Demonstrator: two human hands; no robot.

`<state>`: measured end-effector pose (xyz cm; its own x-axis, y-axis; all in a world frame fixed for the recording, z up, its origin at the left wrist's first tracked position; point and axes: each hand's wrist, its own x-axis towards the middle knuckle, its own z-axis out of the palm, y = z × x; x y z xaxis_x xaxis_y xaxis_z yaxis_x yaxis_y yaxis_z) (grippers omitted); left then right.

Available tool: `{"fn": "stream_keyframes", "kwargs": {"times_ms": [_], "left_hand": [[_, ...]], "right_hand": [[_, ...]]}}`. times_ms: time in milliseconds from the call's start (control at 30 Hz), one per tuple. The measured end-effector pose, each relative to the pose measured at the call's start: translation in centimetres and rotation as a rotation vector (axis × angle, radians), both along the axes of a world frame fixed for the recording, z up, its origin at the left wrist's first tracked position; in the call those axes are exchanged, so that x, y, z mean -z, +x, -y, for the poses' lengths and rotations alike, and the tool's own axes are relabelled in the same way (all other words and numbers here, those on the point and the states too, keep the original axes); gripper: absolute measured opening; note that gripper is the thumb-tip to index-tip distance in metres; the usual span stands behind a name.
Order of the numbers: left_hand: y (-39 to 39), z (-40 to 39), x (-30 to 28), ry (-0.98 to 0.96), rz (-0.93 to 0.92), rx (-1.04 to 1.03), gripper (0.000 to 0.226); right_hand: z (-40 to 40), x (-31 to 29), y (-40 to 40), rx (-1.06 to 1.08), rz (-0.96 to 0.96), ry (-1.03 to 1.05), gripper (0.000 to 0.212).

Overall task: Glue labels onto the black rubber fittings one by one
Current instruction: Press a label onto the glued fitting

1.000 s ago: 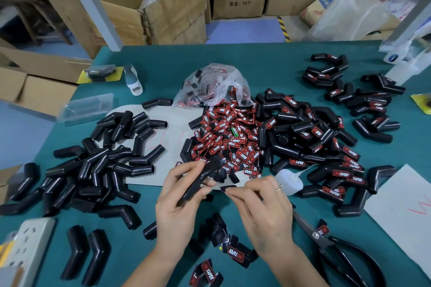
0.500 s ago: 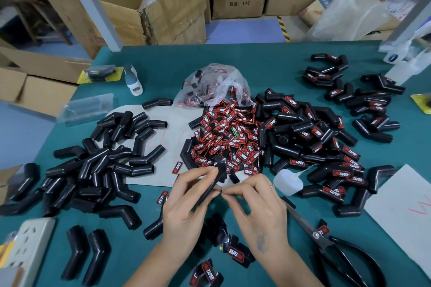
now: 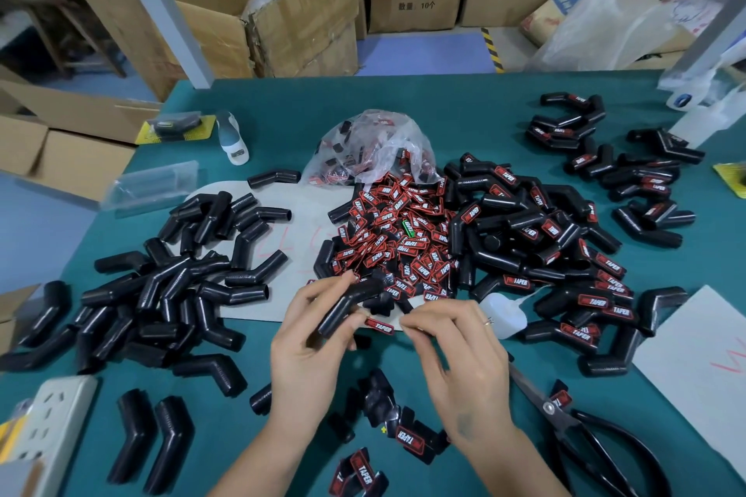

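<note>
My left hand (image 3: 309, 351) grips a bent black rubber fitting (image 3: 348, 305) above the green table (image 3: 464, 117). My right hand (image 3: 456, 359) pinches a red and black label (image 3: 379, 326) at its right end, just below the fitting. A heap of loose labels (image 3: 403, 242) lies behind my hands. Unlabelled fittings (image 3: 169, 286) are piled on the left, labelled fittings (image 3: 537, 238) on the right. A small white glue bottle (image 3: 502, 313) lies beside my right hand.
Black scissors (image 3: 581, 440) lie at the lower right, near white paper (image 3: 694, 371). A power strip (image 3: 48, 428) sits at the lower left. A clear bag (image 3: 371, 145) holds more labels. Label scraps (image 3: 387, 416) lie between my wrists. Cardboard boxes (image 3: 274, 8) stand behind the table.
My left hand has tilted the fitting flatter. My right hand has drawn a label out to just under the fitting.
</note>
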<state>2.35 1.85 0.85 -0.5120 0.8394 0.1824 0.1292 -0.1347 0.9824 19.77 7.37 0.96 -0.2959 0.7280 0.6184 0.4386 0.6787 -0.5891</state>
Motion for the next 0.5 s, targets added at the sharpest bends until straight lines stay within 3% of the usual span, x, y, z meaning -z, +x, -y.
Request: {"fn": "stream_keyframes", "kwargs": {"times_ms": [167,267,500], "left_hand": [[-0.7,-0.3,0.1,-0.060,0.219,0.040,0.046],[-0.9,-0.3,0.2,-0.096,0.241,0.088,0.047],[-1.1,-0.5,0.2,-0.139,0.293,0.135,0.048]], "right_hand": [[-0.4,0.8,0.3,-0.059,0.107,0.152,0.048],[-0.7,0.8,0.5,-0.048,0.168,0.231,0.032],[-1.2,0.9,0.9,-0.119,0.232,0.289,0.024]]}}
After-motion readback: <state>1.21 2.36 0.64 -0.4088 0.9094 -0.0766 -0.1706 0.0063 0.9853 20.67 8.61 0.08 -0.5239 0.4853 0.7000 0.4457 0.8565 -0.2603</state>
